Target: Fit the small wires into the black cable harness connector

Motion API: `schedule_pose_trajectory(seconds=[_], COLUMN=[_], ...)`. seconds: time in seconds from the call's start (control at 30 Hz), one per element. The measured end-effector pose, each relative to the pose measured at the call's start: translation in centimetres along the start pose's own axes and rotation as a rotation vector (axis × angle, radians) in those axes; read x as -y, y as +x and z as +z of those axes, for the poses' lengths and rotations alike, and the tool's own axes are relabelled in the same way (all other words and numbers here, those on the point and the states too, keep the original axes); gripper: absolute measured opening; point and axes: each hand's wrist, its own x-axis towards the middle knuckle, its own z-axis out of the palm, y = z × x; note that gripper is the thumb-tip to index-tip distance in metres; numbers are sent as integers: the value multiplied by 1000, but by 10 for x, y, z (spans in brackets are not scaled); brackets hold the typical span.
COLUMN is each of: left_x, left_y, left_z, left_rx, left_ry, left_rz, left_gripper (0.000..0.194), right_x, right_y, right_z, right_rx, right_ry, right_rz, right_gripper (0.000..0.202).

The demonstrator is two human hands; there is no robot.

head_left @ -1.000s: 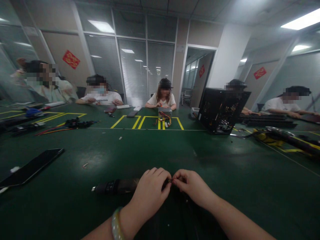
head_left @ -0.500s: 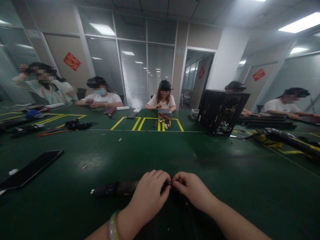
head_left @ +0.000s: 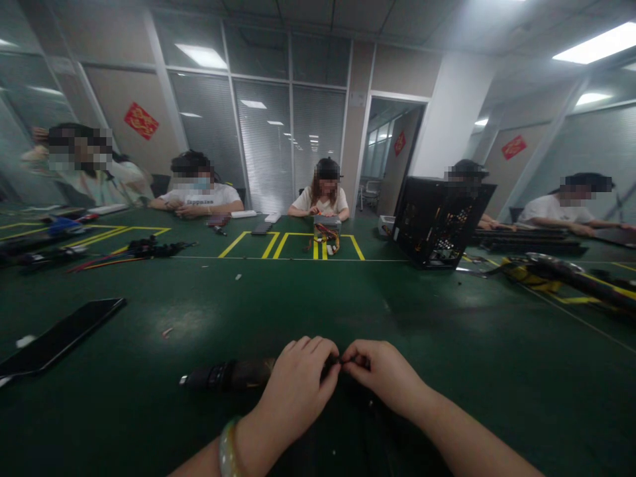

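My left hand [head_left: 303, 374], with a bangle [head_left: 227, 447] at its wrist, is wrapped round the right end of a dark cylindrical tool [head_left: 248, 374] lying on the green table. The tool's metal tip points left. Close beside it, my right hand [head_left: 382, 371] is closed in a pinch at the same dark end. The fingertips of both hands nearly meet there. What the right fingers pinch is too small and dark to name. Below the right hand the table is very dark.
A black flat panel [head_left: 64, 334] lies at the left on the green table [head_left: 298, 298]. Bundled cables [head_left: 149, 247] are behind it. A black computer case [head_left: 440, 222] stands at the back right, near a black and yellow object [head_left: 546, 271]. Several people sit across the table.
The hands hold nearly the same pose; the right fingers have shifted very slightly. The view has moved a little.
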Motion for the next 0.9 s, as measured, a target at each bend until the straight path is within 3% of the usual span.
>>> schedule_pose_trajectory(seconds=[0.23, 0.5, 0.9], left_x=[1, 0, -1], left_y=[1, 0, 0], left_z=[1, 3, 1], left_rx=[-12, -15, -11], left_ry=[-25, -8, -33], left_rz=[20, 20, 3], left_gripper=[10, 10, 9], right_x=[-5, -4, -8], right_y=[2, -1, 2], right_z=[9, 1, 10], right_rx=[42, 0, 29], right_ry=[186, 27, 180], right_rz=[91, 1, 54], right_gripper=[11, 10, 10])
